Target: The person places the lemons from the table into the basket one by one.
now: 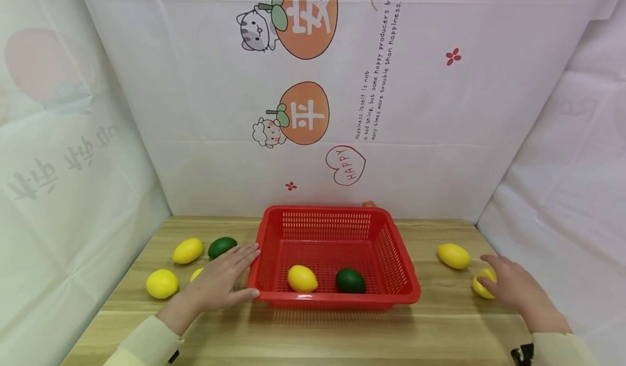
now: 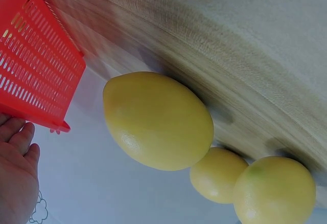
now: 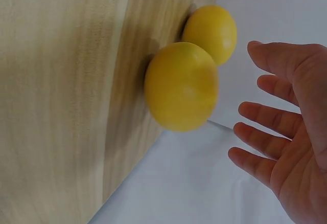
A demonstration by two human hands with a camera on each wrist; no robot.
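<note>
A red plastic basket [image 1: 337, 299] stands mid-table, holding one yellow lemon [image 1: 302, 278] and one dark green lemon-shaped fruit [image 1: 350, 280]. My left hand [image 1: 220, 279] rests on the basket's left rim, fingers extended. At the right, my right hand [image 1: 513, 287] hovers over a yellow lemon [image 1: 481, 284], partly covering it in the head view. In the right wrist view the fingers [image 3: 265, 111] are spread and apart from that lemon [image 3: 181, 86]. Another lemon [image 1: 453, 256] lies just behind it.
Left of the basket lie lemons [image 1: 188, 250] [image 1: 162, 284], one more lemon [image 1: 196, 274] partly behind my left hand, and a green fruit [image 1: 222, 247]. White printed cloth [image 1: 415, 110] hangs behind the wooden table [image 1: 332, 339] and along both sides.
</note>
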